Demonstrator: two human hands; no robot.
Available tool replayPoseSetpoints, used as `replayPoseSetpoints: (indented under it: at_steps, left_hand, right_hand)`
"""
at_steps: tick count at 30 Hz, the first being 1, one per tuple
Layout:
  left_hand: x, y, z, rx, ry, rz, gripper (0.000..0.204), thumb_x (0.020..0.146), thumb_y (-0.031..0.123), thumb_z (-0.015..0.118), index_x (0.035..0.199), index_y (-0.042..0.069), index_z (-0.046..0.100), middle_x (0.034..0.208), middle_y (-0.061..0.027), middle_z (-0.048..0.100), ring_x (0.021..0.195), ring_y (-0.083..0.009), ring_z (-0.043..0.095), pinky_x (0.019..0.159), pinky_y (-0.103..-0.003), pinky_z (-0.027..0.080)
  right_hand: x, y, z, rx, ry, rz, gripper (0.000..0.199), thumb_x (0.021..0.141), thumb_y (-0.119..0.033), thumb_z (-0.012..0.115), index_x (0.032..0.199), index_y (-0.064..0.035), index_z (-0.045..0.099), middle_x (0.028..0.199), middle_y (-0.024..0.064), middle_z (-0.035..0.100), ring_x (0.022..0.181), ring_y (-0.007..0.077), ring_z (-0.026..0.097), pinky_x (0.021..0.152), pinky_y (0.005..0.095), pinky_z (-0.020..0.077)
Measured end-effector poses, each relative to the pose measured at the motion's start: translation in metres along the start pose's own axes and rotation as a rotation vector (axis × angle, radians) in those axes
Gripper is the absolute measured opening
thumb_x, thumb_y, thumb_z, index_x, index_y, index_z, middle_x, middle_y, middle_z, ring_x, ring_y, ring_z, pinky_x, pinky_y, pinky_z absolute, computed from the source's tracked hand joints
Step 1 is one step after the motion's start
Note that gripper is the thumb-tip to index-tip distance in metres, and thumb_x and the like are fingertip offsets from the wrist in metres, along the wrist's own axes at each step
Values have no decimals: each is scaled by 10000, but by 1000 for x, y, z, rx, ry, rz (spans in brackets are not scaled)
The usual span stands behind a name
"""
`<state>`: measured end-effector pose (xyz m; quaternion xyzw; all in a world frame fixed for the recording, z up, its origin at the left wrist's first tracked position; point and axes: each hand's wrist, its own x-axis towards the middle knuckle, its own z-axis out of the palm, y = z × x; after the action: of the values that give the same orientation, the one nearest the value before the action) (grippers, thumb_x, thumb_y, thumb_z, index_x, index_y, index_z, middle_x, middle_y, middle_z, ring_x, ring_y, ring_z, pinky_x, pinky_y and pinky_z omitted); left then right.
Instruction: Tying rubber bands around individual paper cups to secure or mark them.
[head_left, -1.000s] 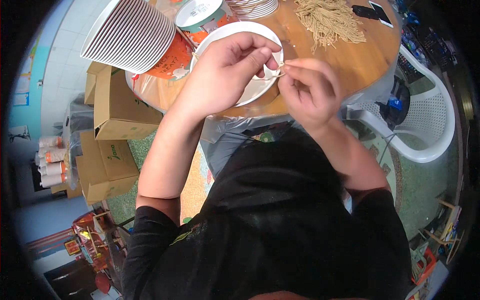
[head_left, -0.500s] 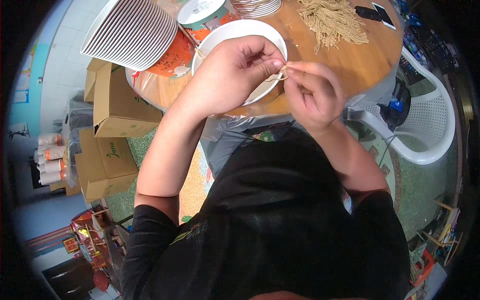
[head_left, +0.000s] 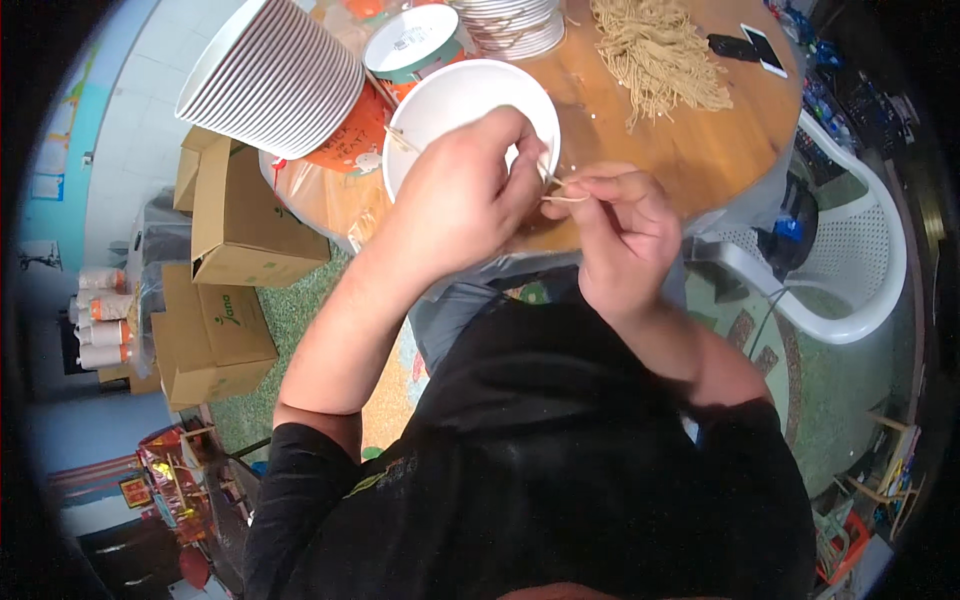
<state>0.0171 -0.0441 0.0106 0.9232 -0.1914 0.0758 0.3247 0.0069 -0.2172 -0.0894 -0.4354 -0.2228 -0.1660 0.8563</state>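
Observation:
A white paper bucket (head_left: 430, 105) stands at the table's near edge with its mouth toward me. A short end of tan cord (head_left: 399, 140) shows at the left side of its rim. My left hand (head_left: 460, 195) reaches over the bucket, thumb and fingers pinched on a thin cord at the right side of the rim. Just right of the bucket, my right hand (head_left: 625, 230) pinches the same tan cord (head_left: 567, 198), which makes a small loop between the hands. The left fingertips partly hide where the cord meets the rim.
On the wooden table (head_left: 600, 140) are a tall stack of buckets (head_left: 275, 85), an upturned bucket (head_left: 412, 40), a stack with cords (head_left: 510, 28), a heap of tan cords (head_left: 665, 60), a phone (head_left: 764, 50) and a black object (head_left: 732, 47). Nearby are cardboard boxes (head_left: 230, 215) and a white chair (head_left: 850, 235).
My hands have drawn slightly apart and toward me, showing more cord between them. More of the bucket's inside shows. The view has shifted a little.

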Motion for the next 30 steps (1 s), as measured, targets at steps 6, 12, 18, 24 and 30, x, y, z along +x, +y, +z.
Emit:
replayPoseSetpoints:
  at_steps: [6,12,18,24,30]
  left_hand:
    - [-25,25,-31,25,-214,26,453,933,202,931,1282,19,708,891,-100,712,726,-200,700,645,-367,534]
    - [-41,1,-32,-99,159,94,305,954,96,914,1189,5,742,1078,-92,776,986,-181,759,872,-339,587]
    - [-46,-27,5,-859,310,80,400,1001,58,884,1310,33,633,1259,-47,747,1154,-129,716,1030,-332,580]
    - [-29,-47,32,-845,455,41,427,1029,57,852,1358,22,582,1271,-63,726,1208,-136,691,1082,-338,550]
    - [-29,-100,23,-915,579,-155,546,1047,28,804,1503,1,506,1379,-94,629,1151,-131,651,1042,-283,570]
  right_hand:
    - [13,-20,2,153,1,121,99,1091,103,671,1173,49,659,1207,165,730,1057,212,794,957,335,677]
    - [16,-13,-35,-346,-215,-181,952,902,-26,941,1677,-12,387,1698,202,439,1599,323,462,1332,494,371]
    - [8,9,-43,78,-102,234,1348,859,-425,1013,1799,-83,109,1769,160,339,1637,319,398,1342,508,358]
    - [49,18,-30,-235,-64,110,1176,890,-202,939,1753,-48,155,1683,213,416,1553,330,474,1285,513,432]
    - [138,18,11,-895,-148,-370,878,769,-272,1051,1458,-22,566,1623,262,481,1452,408,575,1206,495,513]
